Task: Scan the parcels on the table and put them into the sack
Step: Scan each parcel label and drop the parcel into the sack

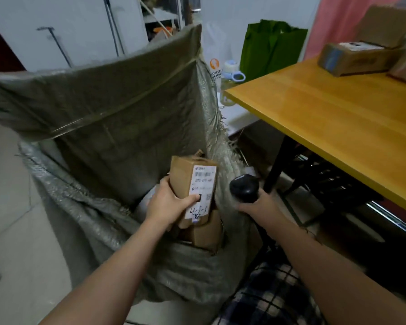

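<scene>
Left hand [167,202], fingers wrapped round labelled parcel [192,184], over open sack [99,109]; boxes already inside. Right hand [256,205] grips scanner [243,188]. More parcels [352,58] at table [338,113] far corner.

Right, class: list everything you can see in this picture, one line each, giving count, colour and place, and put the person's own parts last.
sack: one, grey-green woven, open, on the floor left of the table
held parcel: one, brown box with white label, over the sack's mouth
parcels in sack: at least one, brown, below the held one
table: one, yellow wood top, black legs, on the right
parcels on table: about four, brown, far right corner
scanner: one, black, beside the sack
green bag: one, behind the table
bottle: one, clear with pale blue cap, beside the green bag
left hand: grips the held parcel
right hand: grips the scanner
</scene>
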The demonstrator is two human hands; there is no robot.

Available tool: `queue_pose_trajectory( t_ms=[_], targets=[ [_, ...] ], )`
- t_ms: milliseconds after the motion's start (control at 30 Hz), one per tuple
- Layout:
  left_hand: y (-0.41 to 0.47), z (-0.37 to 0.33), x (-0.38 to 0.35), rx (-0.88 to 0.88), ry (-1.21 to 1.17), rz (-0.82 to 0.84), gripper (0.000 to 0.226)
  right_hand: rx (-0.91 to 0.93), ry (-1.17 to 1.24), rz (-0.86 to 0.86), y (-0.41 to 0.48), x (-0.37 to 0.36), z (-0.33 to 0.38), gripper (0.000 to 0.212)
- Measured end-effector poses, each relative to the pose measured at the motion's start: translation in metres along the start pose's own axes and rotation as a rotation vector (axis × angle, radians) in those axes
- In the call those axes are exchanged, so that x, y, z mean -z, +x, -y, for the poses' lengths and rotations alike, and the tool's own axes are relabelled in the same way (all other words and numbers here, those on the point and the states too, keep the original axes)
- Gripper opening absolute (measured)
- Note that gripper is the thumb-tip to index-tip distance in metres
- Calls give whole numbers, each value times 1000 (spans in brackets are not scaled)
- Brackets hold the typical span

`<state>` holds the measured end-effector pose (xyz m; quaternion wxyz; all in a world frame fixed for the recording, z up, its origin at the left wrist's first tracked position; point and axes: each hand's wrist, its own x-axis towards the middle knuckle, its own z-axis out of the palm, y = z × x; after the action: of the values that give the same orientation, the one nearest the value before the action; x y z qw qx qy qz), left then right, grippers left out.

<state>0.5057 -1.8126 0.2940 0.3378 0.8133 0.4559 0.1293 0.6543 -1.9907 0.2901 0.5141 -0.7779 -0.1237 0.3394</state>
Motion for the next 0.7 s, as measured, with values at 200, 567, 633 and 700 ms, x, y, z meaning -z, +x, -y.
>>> queue_pose_trajectory(
  t_ms=[200, 567, 633, 700],
  targets=[
    [24, 2, 2, -52, 435, 61, 95, -37, 118, -222, -21, 28, 26, 36],
    [24, -46, 38, -48, 334, 13, 101, 75, 762, -208, -88, 40, 60, 25],
    [17, -55, 24, -64, 286, 100, 96, 77, 796, -235, -96, 50, 55, 22],
    [8, -57, 7, -91, 263, 180, 93, 116, 782, -258, -103, 63, 53, 20]
  ],
)
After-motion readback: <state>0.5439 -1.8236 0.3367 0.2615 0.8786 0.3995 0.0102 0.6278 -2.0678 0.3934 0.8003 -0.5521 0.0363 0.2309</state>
